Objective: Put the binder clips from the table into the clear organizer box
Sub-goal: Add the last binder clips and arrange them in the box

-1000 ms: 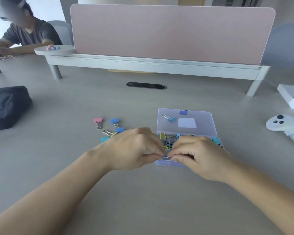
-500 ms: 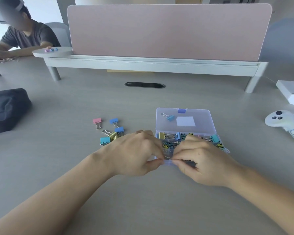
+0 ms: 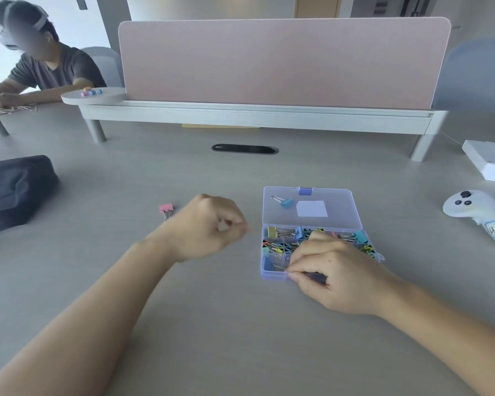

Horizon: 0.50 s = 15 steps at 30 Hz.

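Fetching the next clip
Right hand (image 3: 335, 277) pinches the box's (image 3: 273, 277) near rim; left hand (image 3: 205, 228), curled, contents unclear, hovers left of it. Next: grasp pink clip (image 3: 165, 208).

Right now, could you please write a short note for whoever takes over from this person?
Left hand: blurred, left of the box, fingers curled, nothing seen in them.
Right hand: fingers pinched at the box's front edge; what they hold is hidden.
Done: many clips fill the box.
Left: a pink clip on the table, a blue clip on the open lid.
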{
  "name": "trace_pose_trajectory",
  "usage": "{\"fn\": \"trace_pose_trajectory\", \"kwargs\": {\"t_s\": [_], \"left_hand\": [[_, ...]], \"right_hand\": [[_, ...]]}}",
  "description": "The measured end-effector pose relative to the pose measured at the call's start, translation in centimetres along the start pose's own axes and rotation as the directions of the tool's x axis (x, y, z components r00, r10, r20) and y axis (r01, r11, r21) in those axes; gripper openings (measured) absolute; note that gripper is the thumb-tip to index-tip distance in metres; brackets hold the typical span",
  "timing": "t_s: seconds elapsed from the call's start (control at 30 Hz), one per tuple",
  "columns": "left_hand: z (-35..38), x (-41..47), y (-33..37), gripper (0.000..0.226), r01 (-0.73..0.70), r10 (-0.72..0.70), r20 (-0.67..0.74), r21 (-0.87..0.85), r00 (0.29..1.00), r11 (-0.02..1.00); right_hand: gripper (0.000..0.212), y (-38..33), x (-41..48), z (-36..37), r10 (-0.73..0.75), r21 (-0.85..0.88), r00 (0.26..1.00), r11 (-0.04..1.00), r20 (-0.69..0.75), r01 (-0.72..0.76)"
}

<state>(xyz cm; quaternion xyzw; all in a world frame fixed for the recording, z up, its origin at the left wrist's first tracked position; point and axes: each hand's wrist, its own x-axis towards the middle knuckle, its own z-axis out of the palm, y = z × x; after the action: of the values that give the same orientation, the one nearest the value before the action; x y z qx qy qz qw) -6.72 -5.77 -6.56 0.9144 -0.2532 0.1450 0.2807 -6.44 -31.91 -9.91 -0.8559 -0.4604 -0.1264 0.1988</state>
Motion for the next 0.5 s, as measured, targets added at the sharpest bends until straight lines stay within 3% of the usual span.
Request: {"fn": "trace_pose_trajectory", "kwargs": {"t_s": [0.2,0.33,0.5], "left_hand": [[-2.5,-0.5,-4.4,0.005,0.321,-0.33,-0.002,0.229,0.944,0.919],[-2.0,-0.3,-4.0,0.012,0.388,-0.427,0.056,0.322,0.903,0.864],[-0.6,0.2,-3.6,0.009,0.451,-0.477,-0.01,0.344,0.879,0.824]], "right_hand": [[0.031,0.0,0.0,-0.1,0.007,0.008,1.0,1.0,-0.001,-0.007],[0.03,0.0,0.1,-0.1,0.009,0.008,1.0,1.0,0.004,-0.009],[0.03,0.0,0.0,-0.3,0.002,0.015,1.0,1.0,0.01,-0.003]]}}
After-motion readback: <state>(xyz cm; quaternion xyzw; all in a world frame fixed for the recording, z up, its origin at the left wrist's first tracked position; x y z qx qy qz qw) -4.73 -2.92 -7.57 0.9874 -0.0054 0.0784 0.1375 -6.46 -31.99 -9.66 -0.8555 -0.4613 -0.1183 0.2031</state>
